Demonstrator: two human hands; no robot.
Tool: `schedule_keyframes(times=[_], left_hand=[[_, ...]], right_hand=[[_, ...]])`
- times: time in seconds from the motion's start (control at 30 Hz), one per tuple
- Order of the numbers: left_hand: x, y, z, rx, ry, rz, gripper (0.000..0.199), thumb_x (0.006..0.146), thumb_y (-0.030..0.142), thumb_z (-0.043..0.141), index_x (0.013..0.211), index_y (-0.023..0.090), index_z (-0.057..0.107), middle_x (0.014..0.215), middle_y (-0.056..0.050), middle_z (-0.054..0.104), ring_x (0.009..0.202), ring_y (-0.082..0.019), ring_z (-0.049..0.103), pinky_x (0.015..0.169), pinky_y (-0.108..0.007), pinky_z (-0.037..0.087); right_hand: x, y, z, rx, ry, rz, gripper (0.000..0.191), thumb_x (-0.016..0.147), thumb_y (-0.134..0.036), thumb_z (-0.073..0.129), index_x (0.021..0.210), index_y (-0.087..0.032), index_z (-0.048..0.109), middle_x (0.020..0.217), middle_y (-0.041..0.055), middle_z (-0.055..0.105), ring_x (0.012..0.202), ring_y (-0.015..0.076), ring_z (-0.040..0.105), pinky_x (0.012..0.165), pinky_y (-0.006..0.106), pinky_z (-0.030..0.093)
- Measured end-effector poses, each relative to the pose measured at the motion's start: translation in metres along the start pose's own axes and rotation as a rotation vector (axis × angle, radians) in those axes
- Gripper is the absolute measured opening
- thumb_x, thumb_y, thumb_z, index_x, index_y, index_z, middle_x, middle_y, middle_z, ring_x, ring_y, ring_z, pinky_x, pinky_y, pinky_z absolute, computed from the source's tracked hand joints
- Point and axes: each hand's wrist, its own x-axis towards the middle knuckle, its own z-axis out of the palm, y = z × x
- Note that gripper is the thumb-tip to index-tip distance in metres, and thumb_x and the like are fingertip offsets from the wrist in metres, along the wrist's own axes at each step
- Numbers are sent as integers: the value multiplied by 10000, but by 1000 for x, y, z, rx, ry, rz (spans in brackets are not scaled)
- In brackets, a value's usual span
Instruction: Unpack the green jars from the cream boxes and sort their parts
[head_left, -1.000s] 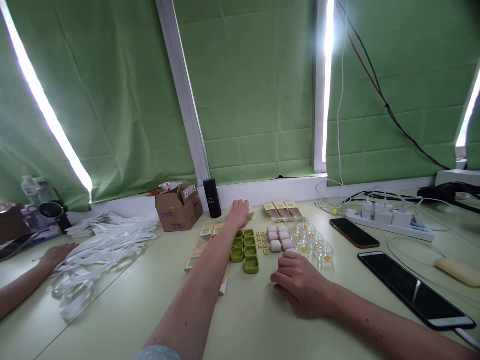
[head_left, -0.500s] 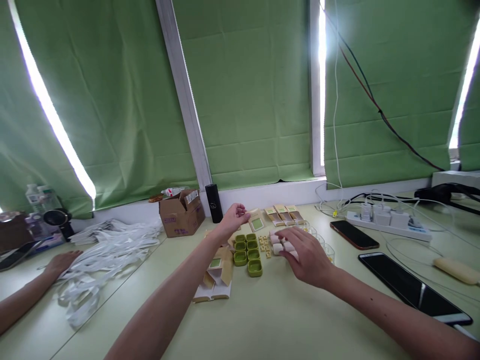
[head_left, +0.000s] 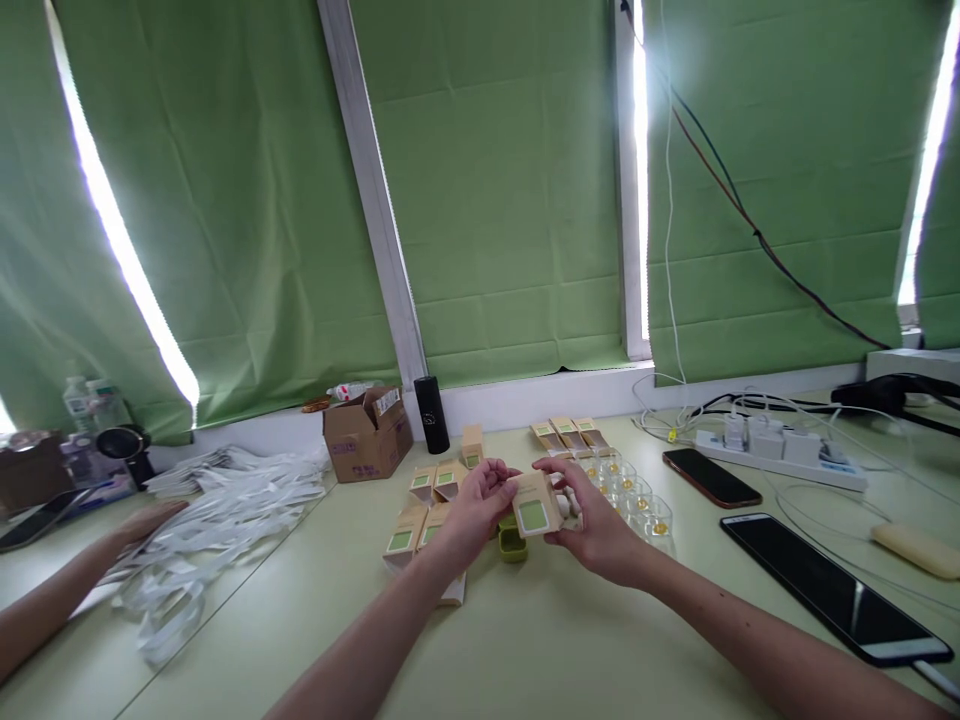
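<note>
My left hand [head_left: 480,508] grips a small kraft cardboard box [head_left: 535,514] with a green panel on its front, thumb over the left edge. Around the right edge of the same box curl the fingers of my right hand [head_left: 600,528]. Just beneath it a green square cup [head_left: 513,545] shows; the other green cups are mostly hidden by the box and hands. White pieces [head_left: 568,503] are partly visible behind my right fingers. Clear glass cups [head_left: 643,500] with yellow centres stand right of that hand.
Similar kraft boxes stand left [head_left: 405,530] and at the back [head_left: 568,434]. Behind them are a black cylinder [head_left: 431,415] and an open carton [head_left: 367,436]. Phones [head_left: 832,585] and a power strip [head_left: 780,455] lie right. Another person's hand [head_left: 154,520] rests by white straps [head_left: 225,500].
My left hand has come nearer and to the right, bringing the kraft box over the green cups. My right hand has left its spot over the white pieces and now meets the box.
</note>
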Motion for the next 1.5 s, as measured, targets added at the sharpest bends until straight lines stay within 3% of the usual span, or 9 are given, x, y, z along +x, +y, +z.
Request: schedule_keyframes(times=[0.27,0.43,0.53,0.73,0.87,0.97,1.23,1.37,1.5], left_hand=[[-7,-22,4,-113,7,29,437,798,477,809,1058,241,548,1144,-52,643,919,-162,625,743,-263,516],[-9,-32,7,276,164,241,318,905,444,670,1110,245,528,1189,-95,582,1080,-228,583,877,-357,529],[-16,-30,10,503,257,381,240,949,383,595,1134,251,517,1143,-91,572,1041,-231,570,896,-379,510],[-33,-34,19,779,212,558,179,991,301,529,1163,252,529,1162,-110,576,1032,-252,569,869,-389,495],[-39,-40,24,812,150,536,289,1023,293,487,1306,233,488,1275,-146,556,1148,-277,566,945,-433,496],[-39,-40,26,825,171,529,329,1032,299,476,1350,216,472,1329,-158,539,1190,-280,563,965,-445,503],[-36,-40,29,786,181,363,384,1007,401,536,1338,206,536,1236,-139,650,1039,-247,650,827,-382,557],[-39,-36,34,794,172,317,482,926,396,648,1351,195,540,1265,-152,645,1089,-277,643,869,-410,557],[-38,-34,39,690,143,269,364,893,393,685,1189,199,601,1201,-120,653,1055,-256,648,847,-373,565]], right_hand=[[-11,-5,6,23,2,-63,752,726,-75,681,1392,-303,416,1397,97,518,1271,290,533,1097,487,471],[-16,0,5,25,31,-86,805,784,-130,700,1471,-310,321,1452,128,449,1324,309,499,1156,535,424],[-19,2,4,34,51,-60,839,805,-145,698,1503,-317,264,1448,141,441,1306,315,510,1125,537,458],[-21,2,4,-108,110,-151,836,844,-176,665,1533,-292,207,1473,169,402,1320,350,490,1106,551,469],[-20,3,3,-246,188,-271,801,850,-196,654,1530,-254,233,1454,173,409,1340,375,447,1098,593,453],[-19,3,2,-287,232,-316,775,850,-203,652,1519,-247,263,1419,164,436,1329,373,446,1087,600,457],[-18,1,6,-393,263,-425,728,869,-181,627,1518,-237,300,1362,168,484,1260,375,493,1027,612,477],[-17,5,9,-474,256,-550,762,880,-88,568,1557,-269,269,1399,164,476,1271,354,504,1020,616,482],[-18,6,13,-532,194,-669,811,861,-7,541,1560,-319,273,1440,148,457,1316,329,493,1040,604,495]])
